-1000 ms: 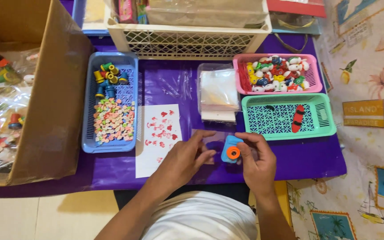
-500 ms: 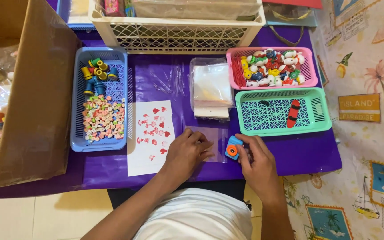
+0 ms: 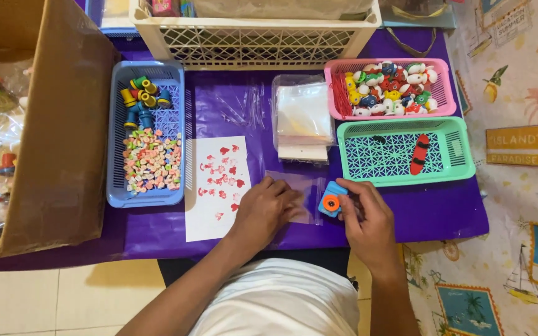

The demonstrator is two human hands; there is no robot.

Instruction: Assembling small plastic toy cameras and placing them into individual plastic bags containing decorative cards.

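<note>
My right hand (image 3: 363, 219) grips a small blue toy with an orange round front (image 3: 330, 201) at the mouth of a clear plastic pouch (image 3: 299, 186). The pouch lies flat on the purple tablecloth (image 3: 443, 211), and my left hand (image 3: 265, 209) presses down on its left part. Just left of that hand lies a white sheet with red stamped marks (image 3: 218, 185).
A blue basket (image 3: 116, 155) holds small coloured pieces and rolls. A pink basket (image 3: 443, 93) holds small toys, and a green basket (image 3: 462, 158) holds a red piece. A stack of clear pouches (image 3: 302, 118), a white crate (image 3: 250, 43) and a cardboard box (image 3: 57, 130) stand around.
Both hands have stayed at the pouch. My right hand has brought the blue toy slightly closer to the pouch's edge. The view has shifted a little.
</note>
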